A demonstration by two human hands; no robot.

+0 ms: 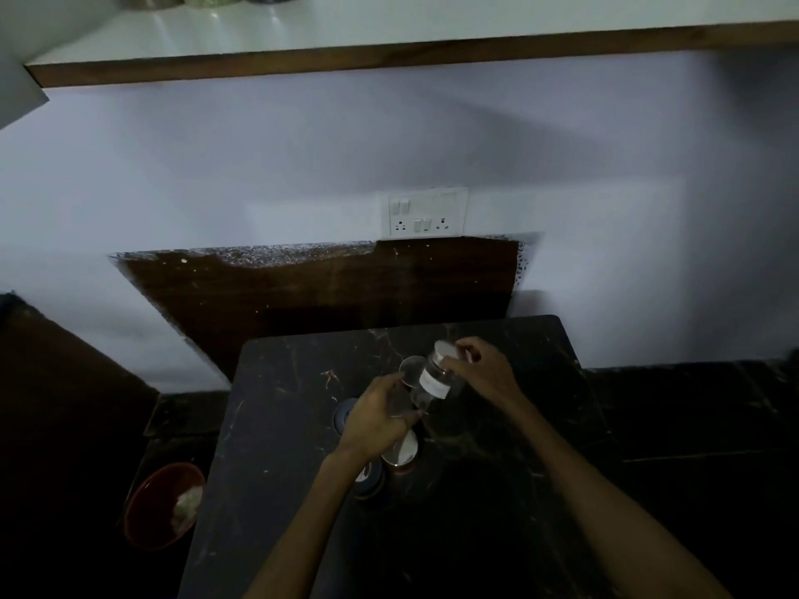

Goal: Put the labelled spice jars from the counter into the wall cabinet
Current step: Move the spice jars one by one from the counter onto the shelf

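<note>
1. The right hand (480, 365) is clamped on the lid of a tilted clear jar (432, 382), lifted above the counter (281, 425). The left hand (380, 415) curls by its base; whether it grips is unclear.
2. Best to right it and support the base before raising it to the cabinet (389, 36).
3. Smooth see-through jar, white label, pale round lid; other round-lidded jars stand just beside it.

The table (497, 490) is black with pale marble-like veins. The clear jar (432, 382) carries a white label and a silvery lid. The wall switchboard (426, 211) is white, the backsplash panel (324, 287) dark brown, and the bowl (162, 505) looks reddish in the dim light.
</note>
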